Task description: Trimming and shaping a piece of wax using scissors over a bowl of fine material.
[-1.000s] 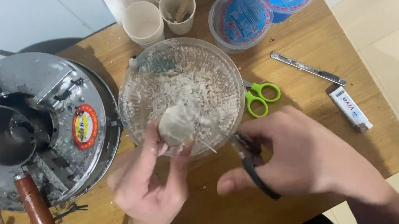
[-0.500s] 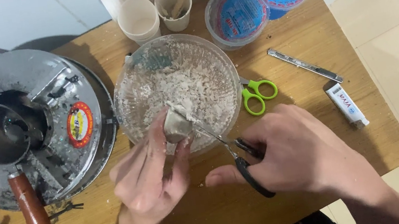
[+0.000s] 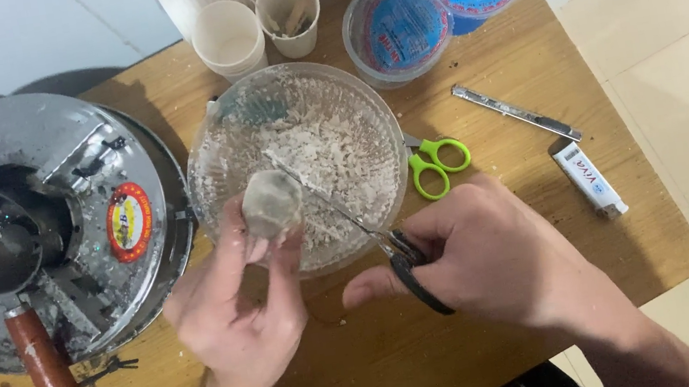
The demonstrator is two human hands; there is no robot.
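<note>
Since half second ago, left hand point(image 3: 240, 311) has lifted pale rounded lump point(image 3: 271, 202) slightly higher over near rim of clear round bowl of white shavings point(image 3: 206, 163); grip closed, fingertips pinching lump. Right hand point(image 3: 483, 255) just right of bowl's near edge, grip closed around black-handled thin metal blade point(image 3: 338, 208), tip touching lump. Green-handled scissors point(image 3: 434, 161) right of bowl on wooden bench point(image 3: 523, 60); round metal machine point(image 3: 51, 217) left of bowl
</note>
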